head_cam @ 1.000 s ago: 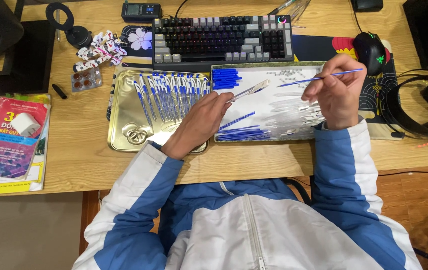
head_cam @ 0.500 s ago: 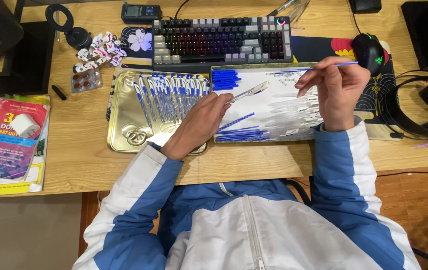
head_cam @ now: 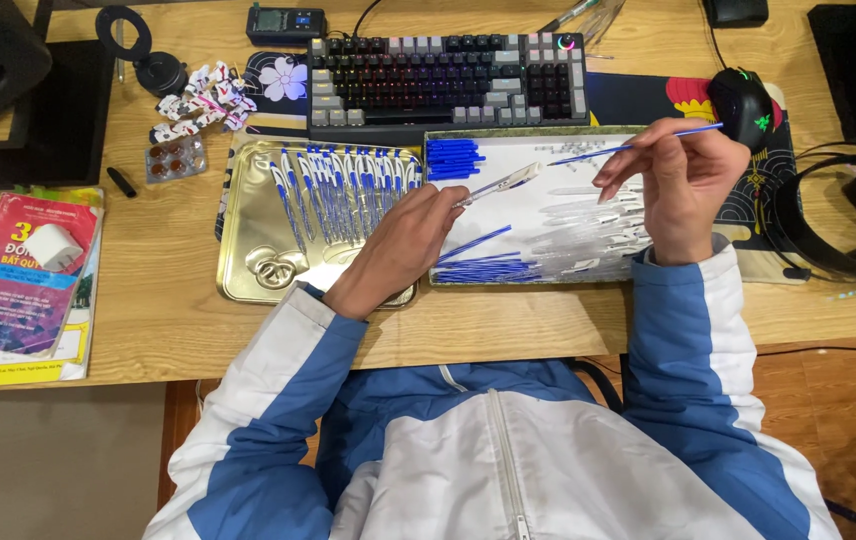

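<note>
My left hand (head_cam: pixel 403 245) grips a clear pen barrel (head_cam: pixel 500 184) that points up and right over a white tray (head_cam: pixel 508 215). My right hand (head_cam: pixel 683 185) pinches a thin blue ink refill (head_cam: pixel 638 145), its tip aimed left toward the barrel's open end, with a small gap between them. On the white tray lie blue caps (head_cam: pixel 453 158), loose blue refills (head_cam: pixel 483 268) and several clear barrels (head_cam: pixel 598 230). To the left, a gold metal tray (head_cam: pixel 248 255) carries a row of assembled blue-and-white pens (head_cam: pixel 343 185).
A keyboard (head_cam: pixel 448 85) sits behind the trays, a mouse (head_cam: pixel 743 105) at the right, headphones (head_cam: pixel 848 230) beyond it. Books (head_cam: pixel 23 285) with a white charger lie at the left edge. A blister pack (head_cam: pixel 173 158), small toy figures (head_cam: pixel 203 100) and black stand occupy the back left.
My right hand has brought the blue refill slightly up and toward the barrel. My left hand has kept the barrel almost still over the white tray.
</note>
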